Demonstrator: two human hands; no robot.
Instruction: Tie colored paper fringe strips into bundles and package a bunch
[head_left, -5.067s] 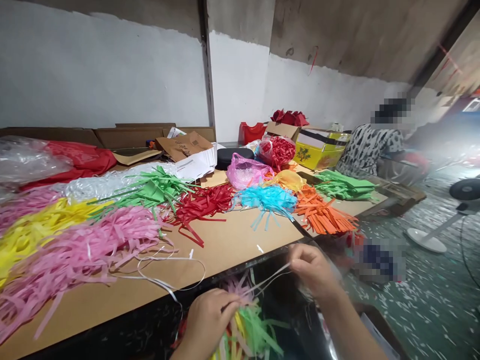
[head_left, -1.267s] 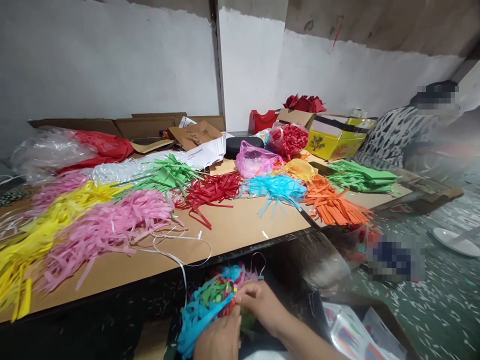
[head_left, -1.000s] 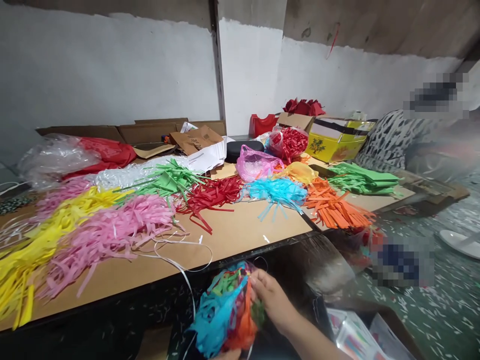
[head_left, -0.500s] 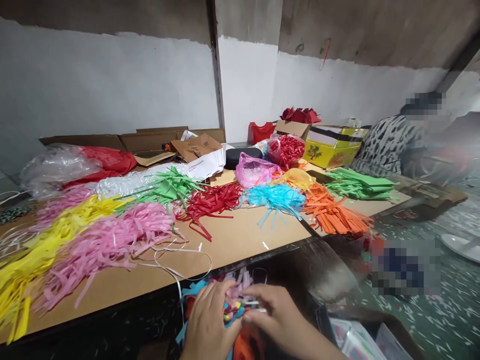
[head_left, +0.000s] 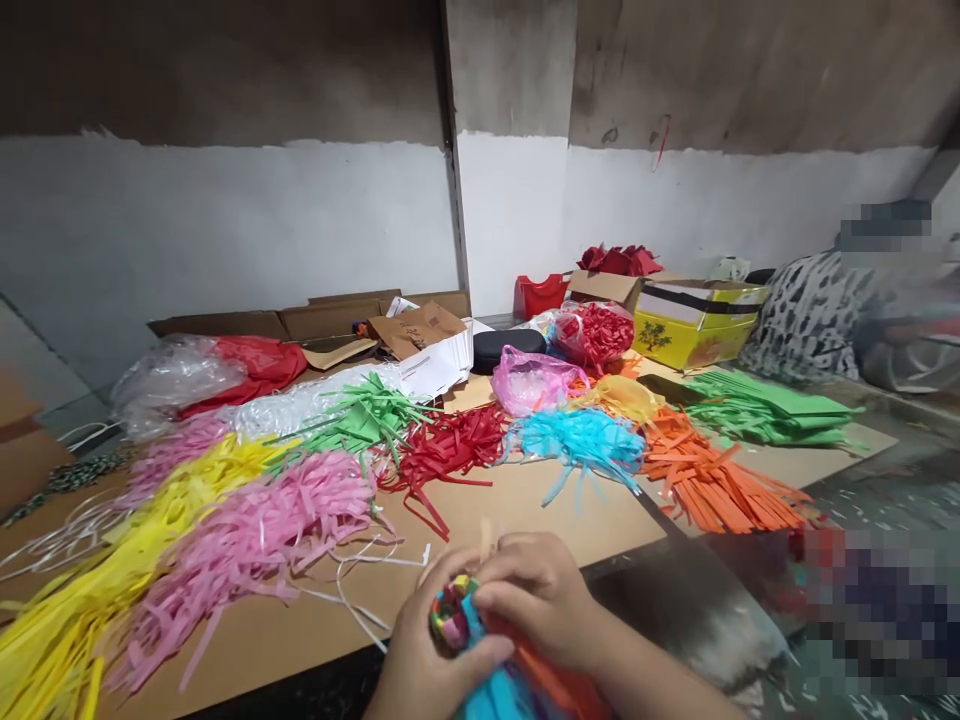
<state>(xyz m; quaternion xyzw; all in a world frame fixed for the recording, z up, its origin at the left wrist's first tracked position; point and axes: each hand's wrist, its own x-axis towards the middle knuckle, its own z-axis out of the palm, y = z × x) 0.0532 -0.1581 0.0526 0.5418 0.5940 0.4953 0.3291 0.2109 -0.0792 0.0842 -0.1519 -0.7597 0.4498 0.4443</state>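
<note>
Near the bottom centre, my left hand (head_left: 431, 640) is wrapped round a bundle of coloured strips (head_left: 454, 618), whose rolled multicoloured end faces up. My right hand (head_left: 529, 595) pinches the bundle's other side, its fingers closed by the top. Blue and orange strips hang below both hands. Beyond them on the table (head_left: 300, 650) lie fringed strips: yellow (head_left: 150, 560), pink (head_left: 262, 520), green (head_left: 367, 415), red (head_left: 450, 445), light blue (head_left: 577, 440) and orange (head_left: 720, 480).
Farther back are a pink plastic bag (head_left: 529, 380), a black case (head_left: 506, 348), a yellow box (head_left: 697, 325) and a red plastic bag (head_left: 262, 370). Green sheets (head_left: 772, 405) lie at the right. A person in a patterned top (head_left: 802, 310) sits beyond. White string (head_left: 352, 590) trails near the front edge.
The view has shifted, so the table things appear lower and the far ones farther right. The bundle is raised and its rolled end now shows between my hands, which have closed in on it.
</note>
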